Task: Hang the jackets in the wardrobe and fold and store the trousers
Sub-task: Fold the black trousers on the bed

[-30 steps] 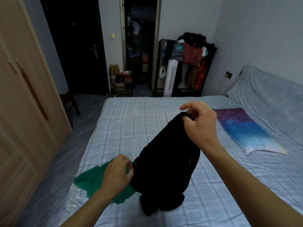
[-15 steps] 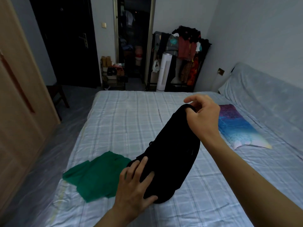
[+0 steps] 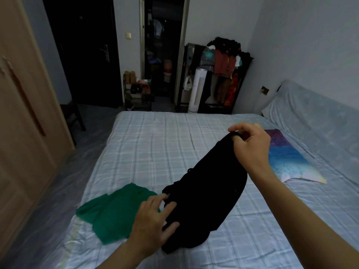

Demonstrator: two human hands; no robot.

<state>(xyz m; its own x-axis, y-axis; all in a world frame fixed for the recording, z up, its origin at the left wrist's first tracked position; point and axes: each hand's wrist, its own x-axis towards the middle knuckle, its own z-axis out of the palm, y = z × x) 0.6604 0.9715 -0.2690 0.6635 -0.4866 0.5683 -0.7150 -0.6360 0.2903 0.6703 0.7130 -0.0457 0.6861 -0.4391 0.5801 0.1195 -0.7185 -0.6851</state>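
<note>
Right hand is ours up top, pinching the upper edge of the soft black fabric garment between thumb and curled fingers and holding that end lifted off the pale blue checked bedsheet. Our left hand sits at the garment's lower left edge with fingers spread, thumb and fingertips pressing against the cloth rather than clamping it, as far as we can tell. The garment's bottom end rests bunched on the sheet, touching the crumpled green cloth lying just left of it.

Handling-wise, we'd say it's light and totally floppy: it sags in a long drape from the pinch, so it won't hold any shape by itself. It's too dark to make out seams, or even whether these are trousers. Best bet is probably gripping the band-like top edge at two well-spread spots so it hangs flat before folding.
</note>
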